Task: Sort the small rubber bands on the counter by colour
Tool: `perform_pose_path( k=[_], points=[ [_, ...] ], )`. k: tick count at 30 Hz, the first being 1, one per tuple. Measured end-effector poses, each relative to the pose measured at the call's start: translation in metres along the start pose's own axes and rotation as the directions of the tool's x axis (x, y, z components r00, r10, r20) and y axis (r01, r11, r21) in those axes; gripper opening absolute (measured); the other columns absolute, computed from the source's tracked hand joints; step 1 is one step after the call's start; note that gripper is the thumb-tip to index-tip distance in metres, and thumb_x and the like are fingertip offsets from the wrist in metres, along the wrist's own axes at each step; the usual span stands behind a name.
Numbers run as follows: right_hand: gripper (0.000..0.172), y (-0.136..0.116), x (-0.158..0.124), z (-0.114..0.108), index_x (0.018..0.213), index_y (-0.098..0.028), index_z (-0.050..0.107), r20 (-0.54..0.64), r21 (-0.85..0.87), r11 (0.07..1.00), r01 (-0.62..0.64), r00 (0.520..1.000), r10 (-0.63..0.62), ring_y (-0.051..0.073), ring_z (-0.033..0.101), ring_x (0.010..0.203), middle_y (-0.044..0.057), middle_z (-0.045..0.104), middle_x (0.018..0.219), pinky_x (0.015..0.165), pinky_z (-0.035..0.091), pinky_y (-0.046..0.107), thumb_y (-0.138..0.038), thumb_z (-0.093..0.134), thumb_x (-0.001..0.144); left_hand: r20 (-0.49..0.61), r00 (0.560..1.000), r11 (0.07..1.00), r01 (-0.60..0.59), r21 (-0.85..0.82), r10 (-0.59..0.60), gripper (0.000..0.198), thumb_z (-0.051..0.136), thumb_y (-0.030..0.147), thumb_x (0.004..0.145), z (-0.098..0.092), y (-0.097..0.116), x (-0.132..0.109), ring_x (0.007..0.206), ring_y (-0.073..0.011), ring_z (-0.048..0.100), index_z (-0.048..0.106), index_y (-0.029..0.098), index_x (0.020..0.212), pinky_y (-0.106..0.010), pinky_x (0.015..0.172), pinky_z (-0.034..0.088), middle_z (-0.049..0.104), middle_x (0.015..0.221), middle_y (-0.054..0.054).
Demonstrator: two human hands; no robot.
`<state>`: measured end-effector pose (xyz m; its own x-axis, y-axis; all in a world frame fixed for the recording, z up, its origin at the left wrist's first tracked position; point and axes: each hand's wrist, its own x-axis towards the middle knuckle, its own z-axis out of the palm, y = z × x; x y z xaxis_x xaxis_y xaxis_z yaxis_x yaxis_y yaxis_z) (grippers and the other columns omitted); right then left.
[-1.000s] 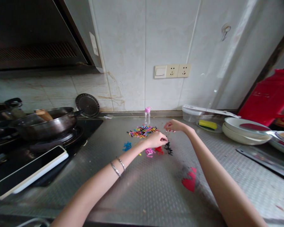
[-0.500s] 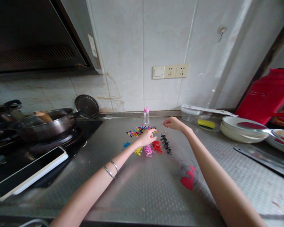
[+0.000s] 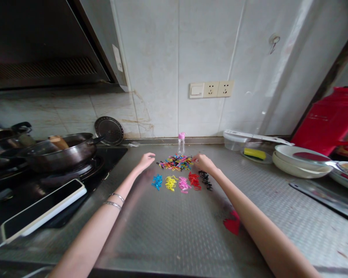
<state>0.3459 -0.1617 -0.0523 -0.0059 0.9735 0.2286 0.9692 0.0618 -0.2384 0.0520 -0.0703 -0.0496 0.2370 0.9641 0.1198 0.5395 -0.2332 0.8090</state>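
A mixed pile of small coloured rubber bands [image 3: 176, 162] lies on the steel counter. In front of it runs a row of sorted heaps: blue bands [image 3: 157, 182], yellow bands [image 3: 171, 182], pink bands [image 3: 184, 185], red bands [image 3: 194, 181] and black bands [image 3: 205, 180]. My left hand [image 3: 146, 160] hovers just left of the pile, fingers loosely bent and apart, with nothing visible in them. At the pile's right edge, my right hand [image 3: 204, 163] has its fingertips drawn together; whatever they pinch is too small to make out.
A clear bottle with a pink cap [image 3: 181, 143] stands behind the pile. To the left are a phone [image 3: 43, 210] and a pan [image 3: 60, 154] on the stove. A sponge [image 3: 254, 154], stacked bowls [image 3: 300, 164] and a red thermos [image 3: 327, 119] are at right.
My left hand has moved left, off the heaps, uncovering the blue and yellow bands. My right hand has come down and closer to the pile's right edge. The view has shifted slightly.
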Motion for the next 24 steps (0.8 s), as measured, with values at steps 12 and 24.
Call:
perform_pose_path(
  k=[12, 24],
  points=[
    [0.023, -0.006, -0.007, 0.005, 0.09, -0.021, 0.065, 0.044, -0.047, 0.998, 0.044, 0.998, -0.042, 0.019, 0.053, 0.096, 0.007, 0.06, 0.102, 0.076, 0.038, 0.022, -0.019, 0.046, 0.077, 0.02, 0.993, 0.99, 0.118, -0.075, -0.117, 0.035, 0.048, 0.018, 0.071, 0.003, -0.022, 0.0, 0.036, -0.0033, 0.031, 0.055, 0.013, 0.105, -0.015, 0.035, 0.018, 0.041, 0.051, 0.006],
    [0.026, -0.015, -0.012, 0.001, 0.095, -0.022, 0.063, 0.04, -0.128, 0.99, 0.053, 0.998, -0.048, 0.018, 0.05, 0.1, 0.007, 0.062, 0.098, 0.075, 0.038, 0.021, -0.017, 0.043, 0.08, 0.042, 0.992, 0.993, 0.119, -0.027, -0.118, 0.034, 0.052, 0.019, 0.069, 0.004, -0.022, -0.001, 0.035, -0.0038, 0.031, 0.059, 0.013, 0.101, -0.016, 0.035, 0.019, 0.046, 0.049, 0.005]
  ],
)
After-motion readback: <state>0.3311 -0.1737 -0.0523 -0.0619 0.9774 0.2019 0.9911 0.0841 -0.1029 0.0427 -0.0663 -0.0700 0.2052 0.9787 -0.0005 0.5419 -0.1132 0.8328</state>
